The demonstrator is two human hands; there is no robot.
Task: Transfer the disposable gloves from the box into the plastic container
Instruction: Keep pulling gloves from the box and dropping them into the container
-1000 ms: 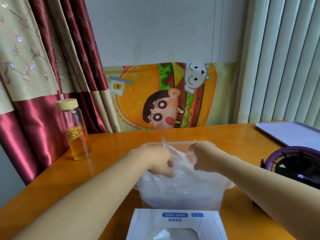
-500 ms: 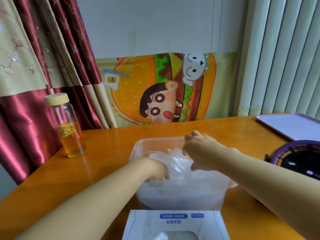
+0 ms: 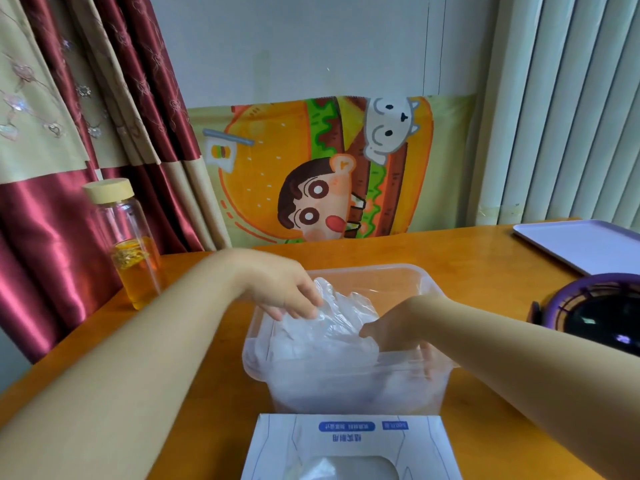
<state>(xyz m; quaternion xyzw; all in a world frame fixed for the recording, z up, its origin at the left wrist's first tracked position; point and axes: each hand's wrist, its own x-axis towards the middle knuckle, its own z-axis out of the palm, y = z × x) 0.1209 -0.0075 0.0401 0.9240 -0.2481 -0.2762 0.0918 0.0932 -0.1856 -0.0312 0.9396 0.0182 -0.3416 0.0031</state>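
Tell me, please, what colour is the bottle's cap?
The bottle's cap is pale cream-yellow, clearest in the head view.

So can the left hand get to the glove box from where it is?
Probably yes. The left hand rests on the gloves at the container rim, and the glove box sits just nearer, opening up, with nothing between.
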